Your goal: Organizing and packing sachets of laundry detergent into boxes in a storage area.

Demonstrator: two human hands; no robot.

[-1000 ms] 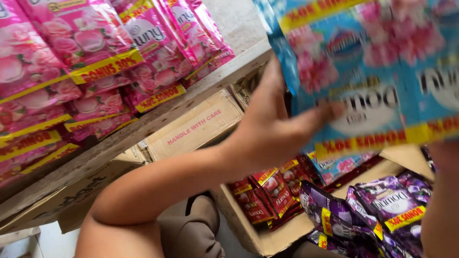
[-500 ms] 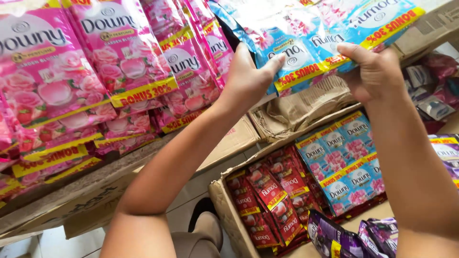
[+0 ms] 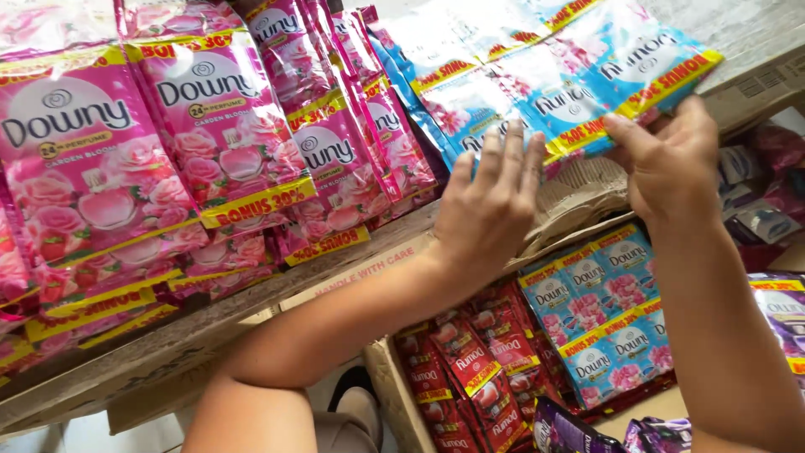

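A stack of blue sachet strips (image 3: pixel 537 75) with pink flowers and yellow bands lies on the shelf, just right of the pink ones. My left hand (image 3: pixel 490 210) rests against its lower edge with the fingers spread and holds nothing. My right hand (image 3: pixel 671 164) pinches the stack's lower right corner between thumb and fingers. Both forearms reach up from the bottom of the view.
Rows of pink sachet packs (image 3: pixel 218 143) fill the wooden shelf (image 3: pixel 168 335) on the left. Below stands an open cardboard box (image 3: pixel 381 369) with red sachets (image 3: pixel 470 369), blue sachets (image 3: pixel 604 319) and purple sachets (image 3: pixel 570 428). More packs sit at the far right (image 3: pixel 780 310).
The blue sachet stack has come down onto the shelf next to the pink packs. My left hand has let go of it and spread flat; my right hand keeps its hold.
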